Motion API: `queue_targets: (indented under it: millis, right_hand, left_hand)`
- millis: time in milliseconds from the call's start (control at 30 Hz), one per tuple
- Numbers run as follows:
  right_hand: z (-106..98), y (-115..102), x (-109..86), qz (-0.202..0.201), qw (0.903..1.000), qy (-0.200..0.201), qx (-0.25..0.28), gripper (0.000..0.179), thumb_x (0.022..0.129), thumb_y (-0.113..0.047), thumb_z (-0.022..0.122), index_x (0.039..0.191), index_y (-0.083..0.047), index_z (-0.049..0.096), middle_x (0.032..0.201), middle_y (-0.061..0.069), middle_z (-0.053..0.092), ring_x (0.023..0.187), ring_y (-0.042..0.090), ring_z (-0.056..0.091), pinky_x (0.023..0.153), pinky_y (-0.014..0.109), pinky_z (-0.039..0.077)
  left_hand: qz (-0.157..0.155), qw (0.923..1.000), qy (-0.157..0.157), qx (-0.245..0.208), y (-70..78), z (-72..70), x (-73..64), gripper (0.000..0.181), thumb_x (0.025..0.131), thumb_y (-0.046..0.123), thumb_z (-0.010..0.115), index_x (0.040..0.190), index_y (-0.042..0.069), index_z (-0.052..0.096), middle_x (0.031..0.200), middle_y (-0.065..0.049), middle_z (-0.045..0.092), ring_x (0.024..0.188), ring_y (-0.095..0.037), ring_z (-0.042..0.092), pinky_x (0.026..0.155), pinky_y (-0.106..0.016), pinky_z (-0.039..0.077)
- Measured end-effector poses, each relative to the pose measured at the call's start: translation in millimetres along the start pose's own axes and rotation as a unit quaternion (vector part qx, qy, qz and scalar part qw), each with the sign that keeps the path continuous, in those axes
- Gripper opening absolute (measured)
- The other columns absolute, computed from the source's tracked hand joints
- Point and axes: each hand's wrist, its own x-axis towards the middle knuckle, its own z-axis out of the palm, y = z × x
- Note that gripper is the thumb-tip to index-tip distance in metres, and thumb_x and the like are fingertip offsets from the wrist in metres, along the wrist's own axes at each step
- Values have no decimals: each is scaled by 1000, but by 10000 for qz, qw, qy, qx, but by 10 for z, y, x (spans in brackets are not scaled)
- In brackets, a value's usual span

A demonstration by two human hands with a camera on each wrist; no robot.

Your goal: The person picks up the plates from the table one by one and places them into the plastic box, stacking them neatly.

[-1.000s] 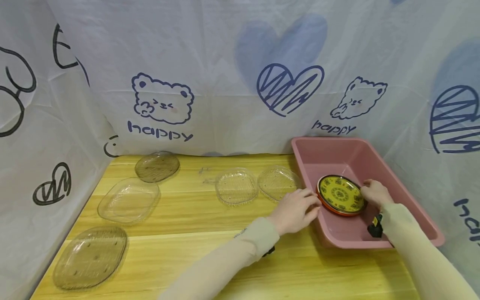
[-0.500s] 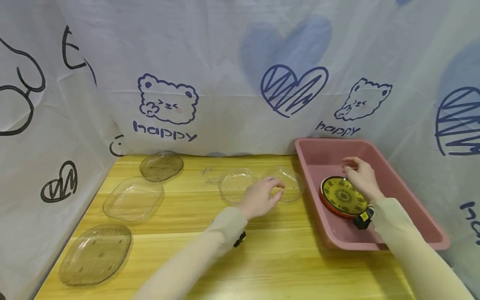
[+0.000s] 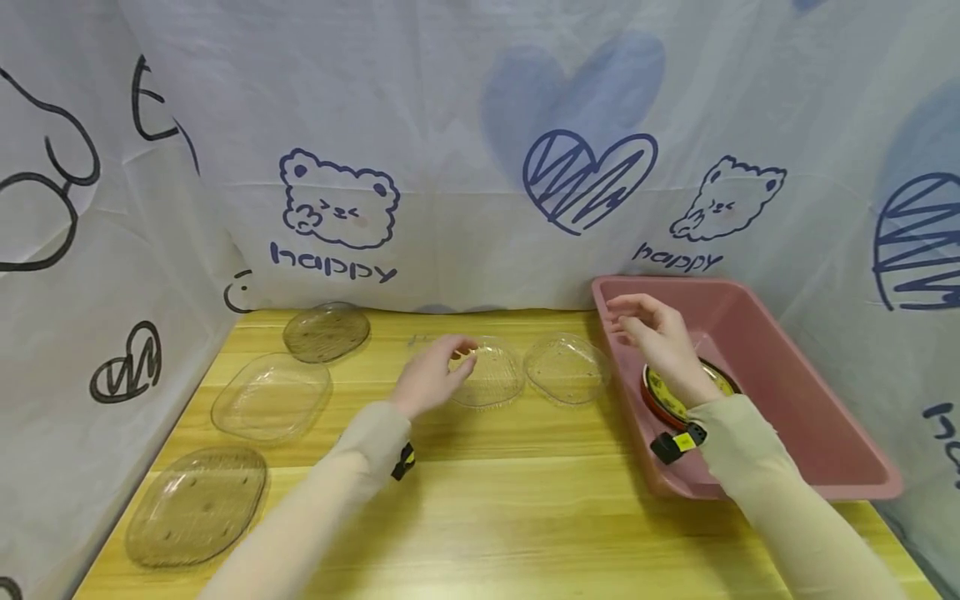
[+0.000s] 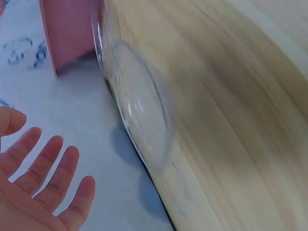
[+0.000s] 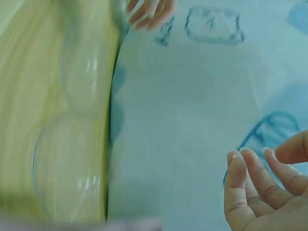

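Note:
My left hand [image 3: 432, 377] hovers over the table, its relaxed fingers overlapping a clear plastic plate [image 3: 491, 379] in the head view and holding nothing. Near the left rim of the pink basin [image 3: 817, 417], my right hand [image 3: 660, 337] is raised with loosely bent fingers and nothing in them. Below that hand, inside the basin, lies a yellow patterned plate [image 3: 716, 377] with a red-orange edge, partly hidden by the hand and wrist. A second clear plate [image 3: 567, 369] rests beside the basin. Both wrist views show the fingers well away from the plates.
Along the table's left side lie a brownish clear round plate [image 3: 327, 332], a clear squarish plate [image 3: 272, 397] and a larger brownish clear plate [image 3: 197, 507]. A white printed cloth [image 3: 450, 217] hangs behind the wooden table [image 3: 480, 525] and at its sides.
Both hands have moved left. The right hand has left the yellow plate in the basin and risen toward the basin's left rim; the left hand has come away from that rim.

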Motion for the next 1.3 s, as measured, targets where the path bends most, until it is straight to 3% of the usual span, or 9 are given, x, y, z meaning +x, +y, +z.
queue_targets:
  millis: [167, 333, 500, 633, 733, 900, 1067, 1300]
  right_hand:
    - [272, -139, -28, -14, 9971, -211, 727, 27, 103, -2, 46, 127, 7, 55, 95, -15, 69, 88, 2, 68, 79, 18, 58]
    - [525, -205, -85, -7, 9922, -596, 1092, 28, 103, -6, 48, 128, 4, 56, 101, -10, 69, 93, 10, 69, 83, 24, 59]
    - [803, -244, -135, -8, 9858, -900, 1417, 31, 101, -6, 49, 129, 5, 54, 109, 4, 69, 94, 12, 69, 85, 29, 60]
    - [1049, -211, -157, 208, 9786, -1056, 1753, 34, 99, -2, 49, 131, 8, 53, 113, 15, 68, 92, 11, 69, 84, 29, 61]
    - [1217, -153, -171, 535, 9715, -1173, 1990, 36, 99, -3, 46, 134, 8, 51, 112, 13, 68, 92, 11, 68, 84, 29, 60]
    - [1452, -97, -164, 1217, 9519, -1225, 2531, 36, 101, -6, 46, 135, 4, 51, 104, 2, 67, 90, 12, 67, 83, 27, 58]
    - [1641, -75, -133, 1862, 9224, -1205, 3161, 32, 102, -8, 49, 134, 0, 53, 99, 0, 66, 87, 12, 65, 81, 25, 56]
    - [1869, -3, -134, 2227, 8880, -1463, 3749, 31, 101, -4, 46, 132, 1, 51, 98, 3, 65, 84, 12, 63, 75, 20, 54]
  left_hand:
    - [-242, 9996, 148, 55, -258, -221, -52, 36, 103, 26, 55, 134, 8, 60, 132, -15, 66, 121, -34, 63, 103, -51, 52]
    - [-466, 9985, 248, 154, -484, -443, -131, 38, 104, 25, 53, 136, 5, 58, 132, -19, 65, 121, -38, 62, 102, -53, 52]
    - [-693, 9968, 340, 200, -718, -676, -222, 40, 104, 23, 50, 137, 2, 55, 134, -23, 62, 122, -42, 60, 104, -56, 50]
    - [-839, 9946, 479, 382, -902, -843, -295, 40, 103, 22, 50, 137, 1, 55, 132, -25, 62, 120, -43, 62, 104, -57, 50]
    - [-931, 9929, 542, 505, -1027, -954, -348, 41, 102, 20, 50, 137, -1, 54, 132, -27, 61, 119, -44, 62, 103, -57, 50]
    - [-1261, 9882, 537, 687, -1223, -1142, -417, 45, 102, 20, 48, 141, -2, 48, 136, -30, 56, 121, -47, 57, 102, -61, 48]
    - [-1726, 9795, 499, 913, -1456, -1290, -468, 52, 102, 24, 46, 147, -2, 42, 141, -33, 49, 124, -52, 52, 101, -64, 46]
    - [-2334, 9668, 271, 1008, -1729, -1447, -605, 64, 102, 27, 43, 152, -10, 28, 148, -41, 33, 131, -58, 39, 108, -68, 38]
